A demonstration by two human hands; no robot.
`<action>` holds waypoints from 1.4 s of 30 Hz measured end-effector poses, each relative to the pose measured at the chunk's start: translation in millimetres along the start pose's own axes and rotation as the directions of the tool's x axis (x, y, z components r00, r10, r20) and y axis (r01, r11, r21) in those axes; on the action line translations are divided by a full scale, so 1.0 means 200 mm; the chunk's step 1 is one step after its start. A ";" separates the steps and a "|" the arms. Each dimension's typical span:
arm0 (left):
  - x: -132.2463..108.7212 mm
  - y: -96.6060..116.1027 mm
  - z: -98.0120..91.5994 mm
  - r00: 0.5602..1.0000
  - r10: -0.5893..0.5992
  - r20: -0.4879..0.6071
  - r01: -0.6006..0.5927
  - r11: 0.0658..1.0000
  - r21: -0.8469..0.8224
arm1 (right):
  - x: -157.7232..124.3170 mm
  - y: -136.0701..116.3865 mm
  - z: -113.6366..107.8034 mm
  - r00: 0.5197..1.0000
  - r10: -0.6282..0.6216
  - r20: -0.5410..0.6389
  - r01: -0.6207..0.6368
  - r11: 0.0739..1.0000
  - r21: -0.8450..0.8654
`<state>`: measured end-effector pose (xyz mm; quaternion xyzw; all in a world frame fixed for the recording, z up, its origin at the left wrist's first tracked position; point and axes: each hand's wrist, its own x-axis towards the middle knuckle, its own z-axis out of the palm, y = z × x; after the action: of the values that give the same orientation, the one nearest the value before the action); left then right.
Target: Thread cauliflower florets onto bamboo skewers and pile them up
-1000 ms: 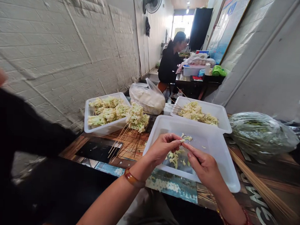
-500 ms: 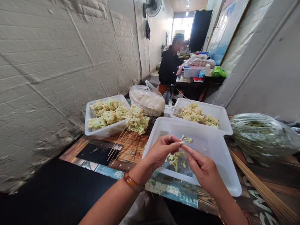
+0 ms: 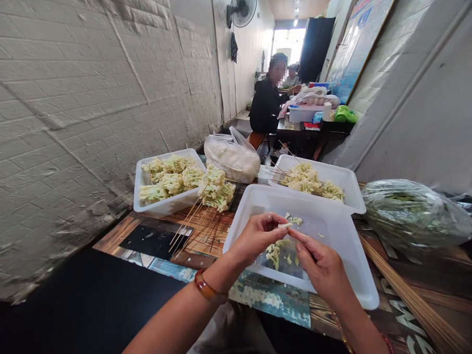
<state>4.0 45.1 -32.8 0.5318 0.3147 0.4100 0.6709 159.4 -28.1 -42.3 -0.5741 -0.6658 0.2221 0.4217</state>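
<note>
My left hand (image 3: 265, 231) pinches a small pale cauliflower piece (image 3: 285, 225) between thumb and fingers, above the front white tray (image 3: 254, 198). My right hand (image 3: 316, 261) is closed, its fingertips meeting that piece from the right. Whatever lies inside the right fingers is hidden; a thin stick there cannot be made out. Loose cauliflower bits (image 3: 274, 254) lie in the tray under my hands. Left of the tray, a bunch of skewered cauliflower (image 3: 216, 189) rests on the table, its bamboo sticks pointing towards me.
Skewered cauliflower fills a left tray (image 3: 160, 211) and a back right tray (image 3: 354, 195). Between them sits a white plastic bag (image 3: 232, 157). At right are a clear bag of greens (image 3: 416, 213) and a bundle of bamboo skewers (image 3: 414, 297). A person (image 3: 265, 102) sits at another table behind.
The cauliflower piece shows a little more between my fingertips and has turned slightly. My hands stay almost in place. The seated person behind has shifted their head and an arm.
</note>
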 end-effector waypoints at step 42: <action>0.00 0.00 0.00 0.981 -0.121 0.150 0.130 0.990 -0.056 | -0.01 0.02 0.02 0.970 0.237 0.055 -0.243 0.953 0.180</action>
<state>4.1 45.8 -32.3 0.5172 0.2841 0.3369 0.7337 158.0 -28.3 -47.4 -0.6052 -0.5741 0.3423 0.4324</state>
